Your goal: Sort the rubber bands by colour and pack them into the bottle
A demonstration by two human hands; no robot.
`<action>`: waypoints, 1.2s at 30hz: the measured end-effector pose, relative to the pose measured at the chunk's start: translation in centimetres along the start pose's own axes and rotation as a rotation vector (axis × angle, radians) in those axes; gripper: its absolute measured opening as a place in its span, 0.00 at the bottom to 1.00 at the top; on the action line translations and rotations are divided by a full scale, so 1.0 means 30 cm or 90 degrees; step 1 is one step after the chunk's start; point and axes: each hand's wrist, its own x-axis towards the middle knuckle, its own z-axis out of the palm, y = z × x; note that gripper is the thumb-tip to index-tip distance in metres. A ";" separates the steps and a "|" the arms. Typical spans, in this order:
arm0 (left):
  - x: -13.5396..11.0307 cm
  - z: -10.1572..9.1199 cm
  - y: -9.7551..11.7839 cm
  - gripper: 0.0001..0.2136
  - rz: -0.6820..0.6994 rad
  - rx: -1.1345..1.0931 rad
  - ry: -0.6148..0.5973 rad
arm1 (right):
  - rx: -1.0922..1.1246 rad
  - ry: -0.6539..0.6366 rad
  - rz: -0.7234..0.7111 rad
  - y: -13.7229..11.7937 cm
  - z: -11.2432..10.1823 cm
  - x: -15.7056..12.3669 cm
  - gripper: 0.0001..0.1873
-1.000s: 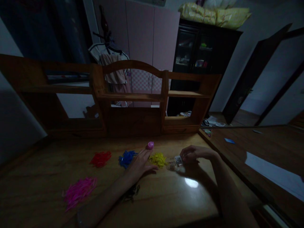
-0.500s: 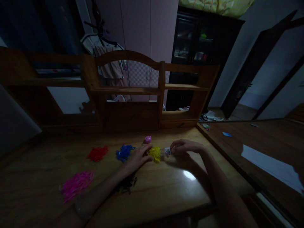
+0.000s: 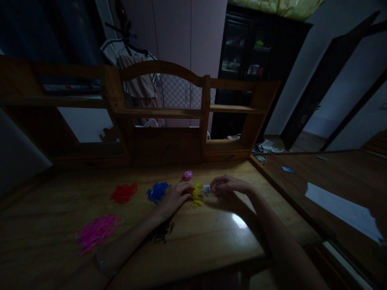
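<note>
A heap of thin yellow bands [image 3: 198, 195] lies on the wooden desk between my two hands. At its left edge is my left hand [image 3: 177, 196], palm down, thumb and fingers apart and touching the heap. From the right, my right hand [image 3: 223, 185] grips a small clear bottle [image 3: 206, 190] with a white printed label. The bottle lies on its side, its far end against the yellow bands; its mouth is too dim to make out. Behind the heap sits a small pink cap [image 3: 188, 175].
Heaps of red bands [image 3: 123, 193], blue bands [image 3: 158, 192] and pink bands [image 3: 98, 232] lie to the left. Black bands [image 3: 163, 233] are partly hidden by my left forearm. A wooden shelf unit [image 3: 163, 112] borders the desk's back. White paper [image 3: 341, 209] lies at right.
My right hand has moved left with the bottle, bringing it up against the yellow bands. The yellow heap looks narrower between my hands. My left hand has barely shifted.
</note>
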 end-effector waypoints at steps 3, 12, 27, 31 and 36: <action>0.000 -0.005 0.009 0.06 -0.008 -0.012 0.013 | 0.006 -0.005 -0.010 -0.005 0.003 0.001 0.19; 0.002 -0.015 0.025 0.09 0.015 -0.060 0.017 | 0.052 0.008 0.011 0.010 0.014 0.009 0.18; 0.001 -0.011 0.040 0.04 -0.113 -0.126 0.091 | 0.127 -0.003 0.012 0.001 0.035 0.018 0.19; -0.001 -0.019 0.051 0.07 -0.097 -0.110 0.082 | 0.139 0.013 0.008 0.011 0.028 0.016 0.18; 0.000 -0.022 0.062 0.11 -0.116 -0.210 0.044 | 0.162 0.019 -0.005 0.016 0.024 0.019 0.18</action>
